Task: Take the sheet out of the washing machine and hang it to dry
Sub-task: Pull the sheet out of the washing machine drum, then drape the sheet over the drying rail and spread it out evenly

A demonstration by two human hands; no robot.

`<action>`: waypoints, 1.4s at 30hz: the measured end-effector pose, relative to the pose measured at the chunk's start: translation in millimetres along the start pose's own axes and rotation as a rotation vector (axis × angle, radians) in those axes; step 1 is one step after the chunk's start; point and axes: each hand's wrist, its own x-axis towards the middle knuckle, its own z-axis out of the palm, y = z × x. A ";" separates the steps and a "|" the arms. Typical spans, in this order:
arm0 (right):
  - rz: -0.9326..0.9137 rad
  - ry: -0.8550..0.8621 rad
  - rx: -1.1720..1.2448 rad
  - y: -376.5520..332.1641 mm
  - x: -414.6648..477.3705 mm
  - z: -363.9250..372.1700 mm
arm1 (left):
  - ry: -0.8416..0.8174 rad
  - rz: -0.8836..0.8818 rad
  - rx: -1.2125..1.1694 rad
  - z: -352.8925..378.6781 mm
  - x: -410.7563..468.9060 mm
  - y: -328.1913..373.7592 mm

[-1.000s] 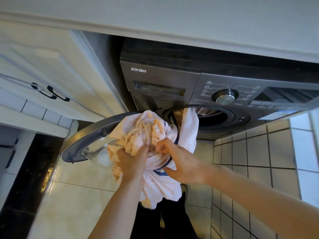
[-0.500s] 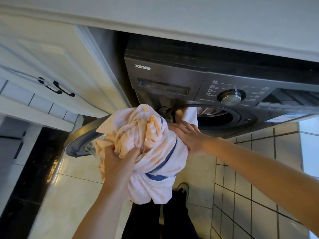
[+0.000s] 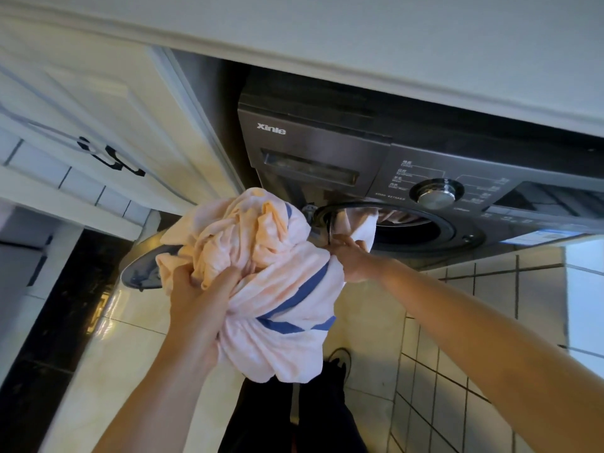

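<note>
So the pink sheet [image 3: 268,289] with blue stripes is mostly out, bunched in a wad right in front of the washing machine [image 3: 327,148], one tail running back into its drum [image 3: 408,232]. Left hand [image 3: 199,302] has its fingers curled tight into the wad, near the machine's open door [image 3: 140,276]. Right hand [image 3: 354,261] is at the drum mouth on that tail, fingers half hidden, can't tell if they're pinching.

The only view comes from a camera on the person's head, which faces forward and steeply down, very near to the front of the washing machine [image 3: 327,152]. The wide lens takes in also the floor [image 3: 130,322] and the person's trousers [image 3: 277,420] straight below.
</note>
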 end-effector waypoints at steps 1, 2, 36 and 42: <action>-0.001 0.002 0.003 2.1 -4.5 -2.5 | 0.005 0.002 0.003 -0.1 0.1 -0.2; -0.007 0.008 0.002 4.8 -11.0 -5.3 | 0.011 0.002 0.008 -0.4 -0.1 -0.2; -0.042 0.685 -0.229 -153.6 -240.3 -135.5 | -0.300 0.583 0.533 -67.7 5.6 100.5; 0.069 0.688 -0.407 -179.6 -266.9 -143.5 | -0.397 0.656 0.536 -87.0 -1.2 117.4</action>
